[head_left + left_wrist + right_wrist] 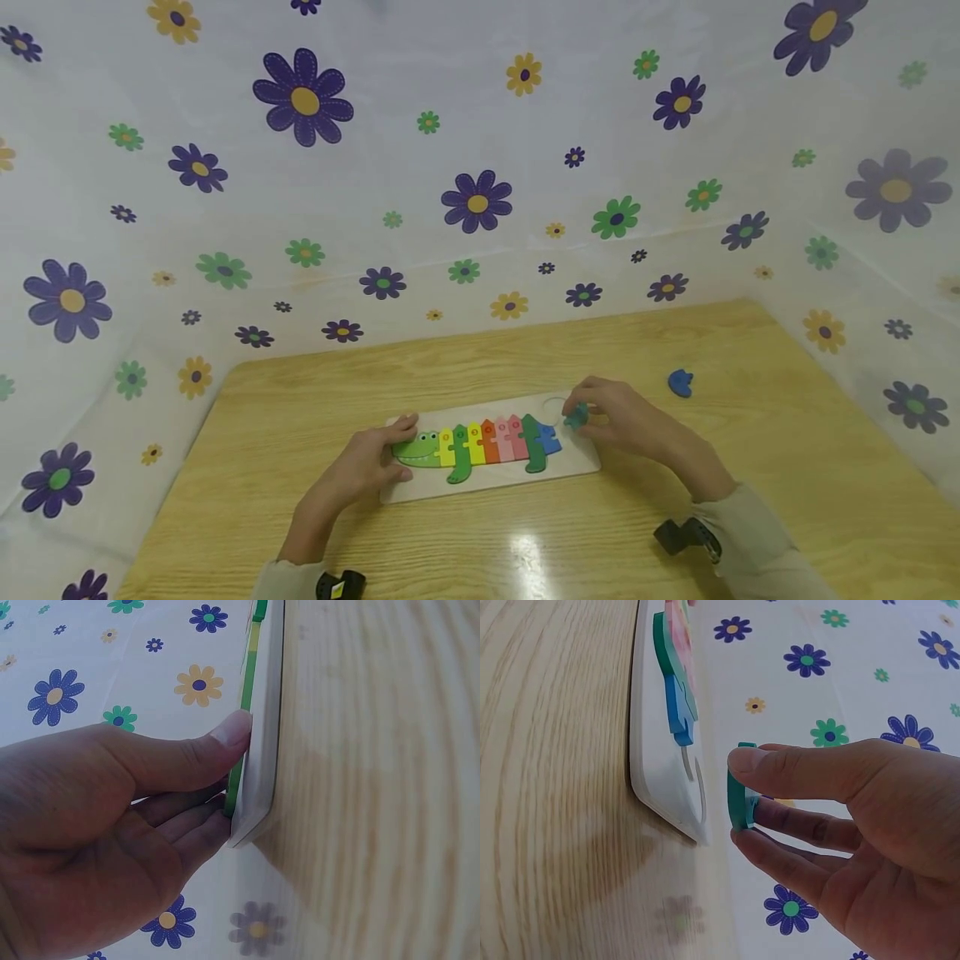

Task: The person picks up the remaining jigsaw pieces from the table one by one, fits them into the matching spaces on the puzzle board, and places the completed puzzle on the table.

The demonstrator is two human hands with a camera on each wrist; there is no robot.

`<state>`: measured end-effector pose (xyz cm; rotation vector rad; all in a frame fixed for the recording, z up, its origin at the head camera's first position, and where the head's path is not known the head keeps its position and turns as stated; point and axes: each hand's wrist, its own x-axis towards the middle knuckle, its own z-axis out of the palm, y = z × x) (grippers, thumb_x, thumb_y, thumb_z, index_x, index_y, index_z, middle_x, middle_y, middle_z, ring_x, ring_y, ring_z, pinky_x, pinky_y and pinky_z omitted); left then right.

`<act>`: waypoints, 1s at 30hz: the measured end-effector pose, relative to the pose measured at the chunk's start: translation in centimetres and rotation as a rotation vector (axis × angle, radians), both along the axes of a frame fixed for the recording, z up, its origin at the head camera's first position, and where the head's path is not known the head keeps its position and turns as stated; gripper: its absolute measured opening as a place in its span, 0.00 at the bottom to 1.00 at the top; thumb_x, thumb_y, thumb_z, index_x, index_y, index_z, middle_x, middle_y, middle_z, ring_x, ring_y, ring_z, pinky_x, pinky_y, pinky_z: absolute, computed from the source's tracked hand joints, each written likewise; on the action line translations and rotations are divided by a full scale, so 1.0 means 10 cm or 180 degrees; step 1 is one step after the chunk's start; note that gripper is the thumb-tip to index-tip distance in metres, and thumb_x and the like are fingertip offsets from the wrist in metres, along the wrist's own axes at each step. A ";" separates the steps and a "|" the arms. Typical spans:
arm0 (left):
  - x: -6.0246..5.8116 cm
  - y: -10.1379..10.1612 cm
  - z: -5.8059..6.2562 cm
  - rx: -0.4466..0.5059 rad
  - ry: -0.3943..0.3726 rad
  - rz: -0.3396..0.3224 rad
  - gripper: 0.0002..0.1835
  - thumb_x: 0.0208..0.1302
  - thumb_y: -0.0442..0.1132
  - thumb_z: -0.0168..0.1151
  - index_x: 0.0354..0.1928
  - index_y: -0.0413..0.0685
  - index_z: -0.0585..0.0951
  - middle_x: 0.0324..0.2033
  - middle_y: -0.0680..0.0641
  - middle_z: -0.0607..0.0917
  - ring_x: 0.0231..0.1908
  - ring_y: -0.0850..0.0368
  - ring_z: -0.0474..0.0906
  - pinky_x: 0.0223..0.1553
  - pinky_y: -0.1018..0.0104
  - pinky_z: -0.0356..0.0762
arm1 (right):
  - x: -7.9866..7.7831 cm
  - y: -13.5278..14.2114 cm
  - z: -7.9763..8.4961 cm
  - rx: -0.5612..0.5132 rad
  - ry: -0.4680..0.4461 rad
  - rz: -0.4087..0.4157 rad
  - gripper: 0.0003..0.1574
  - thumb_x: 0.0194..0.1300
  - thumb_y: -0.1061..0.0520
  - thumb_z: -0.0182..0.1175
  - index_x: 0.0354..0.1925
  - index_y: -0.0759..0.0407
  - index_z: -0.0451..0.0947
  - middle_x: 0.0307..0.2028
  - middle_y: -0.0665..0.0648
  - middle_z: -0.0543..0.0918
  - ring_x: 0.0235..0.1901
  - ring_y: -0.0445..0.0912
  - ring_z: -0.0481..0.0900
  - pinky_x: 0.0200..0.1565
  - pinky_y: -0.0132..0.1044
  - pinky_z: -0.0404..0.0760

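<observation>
A white wooden puzzle board (487, 487) lies on the table, bearing a crocodile of numbered coloured pieces with a green head (418, 450) at the left. My left hand (366, 458) holds the board's left end, thumb and fingers about the head; the left wrist view shows the thumb (236, 729) against the edge of the green piece. Between thumb and fingers, my right hand (618, 412) pinches a teal puzzle piece (739, 795). That piece is apart from the board, just off its right end, near a blue piece (549, 440) and a curved outline on the bare wood.
A loose dark blue puzzle piece (680, 382) lies on the wooden table (300, 400), right of the board. A white cloth (420, 183) with printed flowers hangs behind the table and along its sides.
</observation>
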<state>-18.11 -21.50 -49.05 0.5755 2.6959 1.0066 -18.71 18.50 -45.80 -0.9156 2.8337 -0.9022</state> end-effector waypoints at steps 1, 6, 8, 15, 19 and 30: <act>0.00 0.00 0.00 0.0000 0.0008 -0.0003 0.34 0.57 0.28 0.74 0.67 0.32 0.75 0.73 0.41 0.68 0.75 0.43 0.60 0.74 0.46 0.58 | 0.00 0.00 -0.01 -0.0003 0.0020 0.0011 0.13 0.62 0.68 0.71 0.45 0.57 0.85 0.48 0.55 0.84 0.49 0.52 0.82 0.54 0.52 0.85; 0.00 0.01 -0.01 -0.0008 -0.0003 0.0029 0.34 0.56 0.27 0.75 0.67 0.32 0.75 0.73 0.43 0.68 0.75 0.44 0.60 0.74 0.47 0.58 | 0.01 -0.01 -0.03 0.0043 0.0046 -0.0004 0.13 0.62 0.67 0.71 0.45 0.56 0.86 0.48 0.55 0.84 0.50 0.51 0.82 0.54 0.51 0.85; -0.01 0.01 -0.02 -0.0022 -0.0014 0.0049 0.34 0.56 0.27 0.75 0.67 0.33 0.75 0.73 0.43 0.68 0.75 0.45 0.60 0.74 0.47 0.58 | 0.01 -0.02 -0.02 0.0048 0.0033 0.0001 0.13 0.62 0.66 0.71 0.45 0.56 0.86 0.48 0.55 0.84 0.50 0.51 0.82 0.54 0.50 0.85; -0.01 0.01 -0.02 -0.0023 -0.0018 0.0042 0.34 0.56 0.27 0.75 0.67 0.32 0.75 0.73 0.43 0.69 0.75 0.44 0.60 0.74 0.47 0.59 | 0.01 -0.04 -0.02 0.0077 -0.0013 0.0014 0.12 0.63 0.65 0.72 0.45 0.55 0.86 0.48 0.54 0.84 0.49 0.51 0.82 0.54 0.50 0.85; -0.01 0.01 -0.02 -0.0013 -0.0003 0.0017 0.34 0.57 0.27 0.75 0.67 0.32 0.75 0.73 0.42 0.68 0.75 0.43 0.60 0.74 0.46 0.59 | 0.01 -0.08 -0.03 0.0123 -0.0088 -0.0053 0.12 0.63 0.64 0.72 0.45 0.56 0.86 0.48 0.54 0.84 0.50 0.52 0.82 0.54 0.50 0.85; 0.00 0.00 -0.01 0.0011 -0.0020 0.0013 0.34 0.57 0.28 0.75 0.66 0.32 0.75 0.73 0.42 0.69 0.75 0.43 0.60 0.74 0.46 0.58 | 0.01 -0.14 -0.10 0.0307 -0.0042 -0.0131 0.12 0.61 0.65 0.73 0.43 0.55 0.87 0.48 0.55 0.85 0.51 0.54 0.83 0.55 0.50 0.85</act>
